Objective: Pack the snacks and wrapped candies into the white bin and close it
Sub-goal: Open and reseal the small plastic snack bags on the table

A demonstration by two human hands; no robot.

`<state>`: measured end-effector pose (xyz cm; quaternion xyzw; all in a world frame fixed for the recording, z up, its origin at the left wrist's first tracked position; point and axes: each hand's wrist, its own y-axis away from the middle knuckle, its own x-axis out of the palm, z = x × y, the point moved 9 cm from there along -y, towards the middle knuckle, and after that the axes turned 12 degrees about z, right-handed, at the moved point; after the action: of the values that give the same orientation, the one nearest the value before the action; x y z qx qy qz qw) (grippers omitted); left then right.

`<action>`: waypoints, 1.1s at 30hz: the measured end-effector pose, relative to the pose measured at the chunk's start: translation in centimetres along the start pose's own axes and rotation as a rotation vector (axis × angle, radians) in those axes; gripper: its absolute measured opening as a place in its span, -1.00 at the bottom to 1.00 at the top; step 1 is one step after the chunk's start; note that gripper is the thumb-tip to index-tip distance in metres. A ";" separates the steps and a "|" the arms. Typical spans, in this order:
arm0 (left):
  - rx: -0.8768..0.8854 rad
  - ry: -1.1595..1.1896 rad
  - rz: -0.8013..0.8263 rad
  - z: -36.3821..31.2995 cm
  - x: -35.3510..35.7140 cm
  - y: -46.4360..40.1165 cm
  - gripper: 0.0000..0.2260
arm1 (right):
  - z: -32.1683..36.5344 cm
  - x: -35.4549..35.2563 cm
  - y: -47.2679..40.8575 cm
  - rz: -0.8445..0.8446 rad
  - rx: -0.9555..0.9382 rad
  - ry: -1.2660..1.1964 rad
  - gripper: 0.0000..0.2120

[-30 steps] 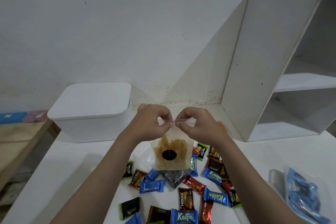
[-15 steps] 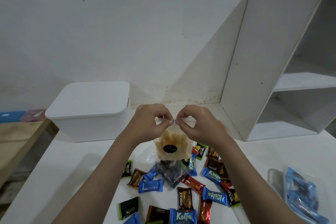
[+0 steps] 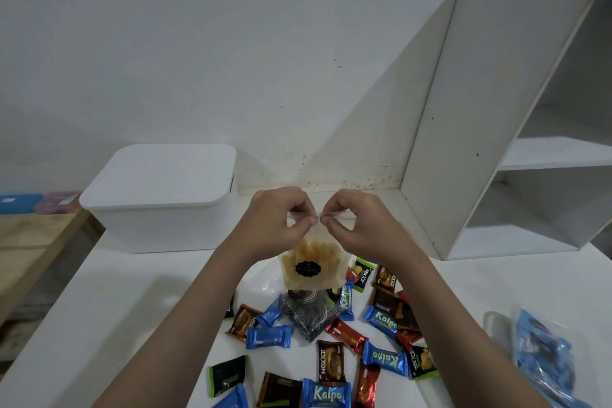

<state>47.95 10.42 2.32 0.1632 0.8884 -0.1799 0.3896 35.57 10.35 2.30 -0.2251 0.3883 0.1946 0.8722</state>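
My left hand [image 3: 276,223] and my right hand [image 3: 356,223] pinch the top seal of a clear snack bag [image 3: 311,267] with pale chips and a black label. It hangs above the table. The fingertips of both hands meet at the middle of the seal. Under it lies a clear bag of dark swirled sweets [image 3: 308,313]. Several wrapped candies [image 3: 384,321] in blue, brown, red and green are scattered on the white table [image 3: 132,301]. The white bin [image 3: 162,202] stands at the back left with its lid on.
A white shelf unit [image 3: 496,129] leans against the wall at the back right. A clear bag of blue-wrapped snacks [image 3: 543,358] lies at the right edge. A wooden bench [image 3: 29,242] with blue and pink items stands to the left of the table.
Both hands lifted the chip bag slightly higher above the table. Their fingertips slid closer together along the seal.
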 end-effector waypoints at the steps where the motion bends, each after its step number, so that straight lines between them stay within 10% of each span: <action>1: 0.006 -0.012 -0.001 0.0 0.0 0.0 -0.93 | 0.1 0.1 -0.1 0.000 -0.006 0.012 -0.97; 33: -0.005 0.062 0.107 -0.9 0.6 0.8 -0.93 | 0.3 0.4 2.1 -0.082 0.076 -0.175 -0.90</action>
<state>47.33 11.59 2.24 0.2148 0.8904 -0.1513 0.3716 34.92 12.32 1.71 -0.1897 0.3084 0.1628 0.9178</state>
